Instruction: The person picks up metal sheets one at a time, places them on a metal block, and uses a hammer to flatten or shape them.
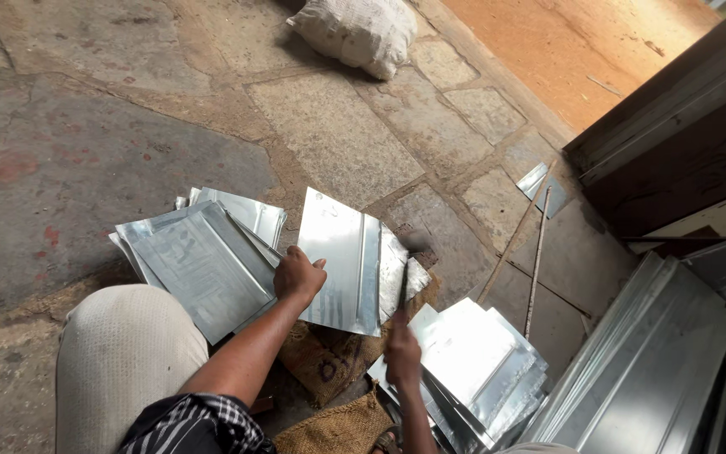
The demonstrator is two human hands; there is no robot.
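My left hand (298, 276) presses down on the near left edge of a shiny metal sheet (343, 259) with a folded ridge, lying over burlap sacking (326, 361). In my right hand (402, 353) is a hammer (407, 261), gripped by the handle; its head is blurred above the sheet's right edge. To the left of my left hand lies a stack of similar bent metal sheets (199, 256). Another pile of flat sheets (472, 361) sits right of my right hand.
My knee (119, 361) in light trousers is at lower left. Long metal panels (640, 370) lean at the right. Thin rods (537, 261) lie on the stone floor. A white sack (359, 32) rests at the top. A dark door frame (674, 143) stands at upper right.
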